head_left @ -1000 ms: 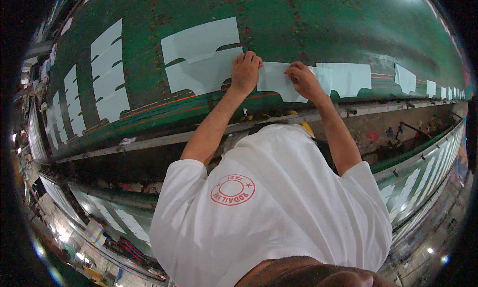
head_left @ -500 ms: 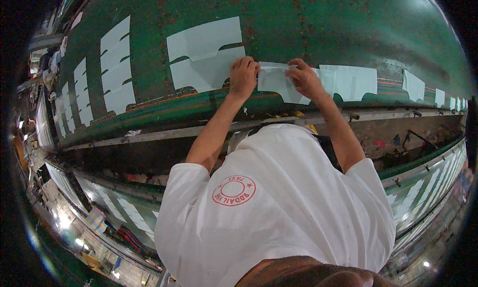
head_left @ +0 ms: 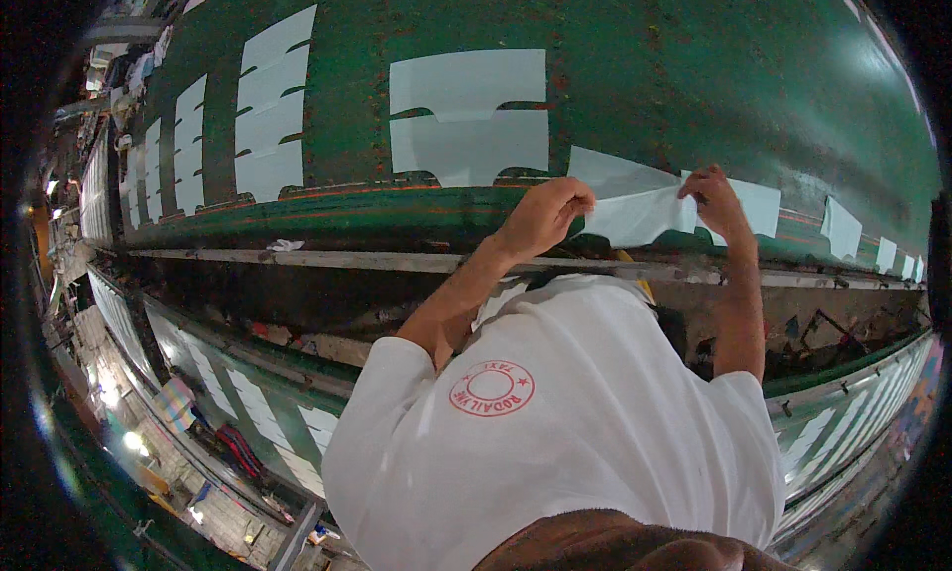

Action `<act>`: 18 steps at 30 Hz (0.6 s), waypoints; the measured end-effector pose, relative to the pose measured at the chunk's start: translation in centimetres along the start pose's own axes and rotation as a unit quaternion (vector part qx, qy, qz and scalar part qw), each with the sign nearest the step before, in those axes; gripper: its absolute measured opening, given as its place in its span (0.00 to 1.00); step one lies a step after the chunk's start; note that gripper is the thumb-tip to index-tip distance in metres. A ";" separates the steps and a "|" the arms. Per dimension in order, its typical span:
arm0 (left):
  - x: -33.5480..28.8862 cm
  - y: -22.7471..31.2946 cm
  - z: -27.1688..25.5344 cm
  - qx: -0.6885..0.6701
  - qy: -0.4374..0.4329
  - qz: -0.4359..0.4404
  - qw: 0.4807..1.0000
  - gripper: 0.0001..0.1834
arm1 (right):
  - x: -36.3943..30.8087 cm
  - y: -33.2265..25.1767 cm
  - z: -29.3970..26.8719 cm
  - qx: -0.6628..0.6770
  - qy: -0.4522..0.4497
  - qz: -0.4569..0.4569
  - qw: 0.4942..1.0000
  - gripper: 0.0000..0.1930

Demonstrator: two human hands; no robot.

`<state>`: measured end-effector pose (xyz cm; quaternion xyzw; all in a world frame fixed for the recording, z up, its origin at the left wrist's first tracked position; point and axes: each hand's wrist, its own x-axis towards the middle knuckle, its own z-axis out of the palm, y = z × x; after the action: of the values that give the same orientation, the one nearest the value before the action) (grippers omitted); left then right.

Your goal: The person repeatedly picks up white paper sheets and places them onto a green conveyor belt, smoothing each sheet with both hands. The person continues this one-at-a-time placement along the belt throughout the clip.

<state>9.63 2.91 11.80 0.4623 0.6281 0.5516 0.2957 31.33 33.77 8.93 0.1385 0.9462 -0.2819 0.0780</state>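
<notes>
A white cut fabric piece (head_left: 640,217) hangs stretched between my hands at the near edge of the green table. My left hand (head_left: 546,214) pinches its left corner. My right hand (head_left: 718,203) pinches the right corner with fingers closed. Behind it, another white panel (head_left: 607,174) lies on the table, partly covered by the held piece. A flat white panel (head_left: 762,208) shows just right of my right hand. To the left, two notched white panels (head_left: 468,117) lie flat, one behind the other.
The long green table (head_left: 635,85) stretches away in front of me, with a rail (head_left: 397,263) along its near side. Columns of white panels (head_left: 270,105) lie further left, and several more (head_left: 842,228) at right. Behind me stands another green table (head_left: 288,402) with white panels.
Both hands have come nearer to me, lifting the near edge of the fabric off the table. The view has shifted, so the laid panels appear further right.
</notes>
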 end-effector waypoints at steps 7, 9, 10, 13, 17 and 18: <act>0.8 0.3 -9.7 -0.011 0.029 0.037 0.999 0.11 | 4.2 -2.9 -1.6 0.162 0.100 0.070 0.979 0.13; 1.1 -0.5 -12.6 -0.038 0.083 0.018 0.996 0.08 | 6.9 -3.9 -1.4 0.139 0.082 0.019 0.987 0.12; 1.4 -1.1 -13.9 -0.060 0.121 0.022 0.991 0.07 | 8.3 -4.5 -1.4 0.137 0.071 0.005 0.988 0.11; 2.6 -3.9 -18.2 -0.027 0.214 -0.003 0.976 0.08 | 13.2 -6.8 -1.1 0.057 0.049 -0.016 0.997 0.13; 5.4 -8.6 -24.2 0.123 0.220 -0.037 0.967 0.14 | 20.1 -10.6 0.2 0.163 0.089 -0.027 0.982 0.14; 6.2 -9.5 -24.8 0.120 0.185 -0.089 0.971 0.18 | 22.1 -11.2 0.4 0.167 0.092 -0.043 0.981 0.13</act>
<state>-17.13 -1.54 8.83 0.3266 0.7723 0.5193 0.1650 6.94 29.34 9.36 0.1338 0.8940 -0.4250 -0.0459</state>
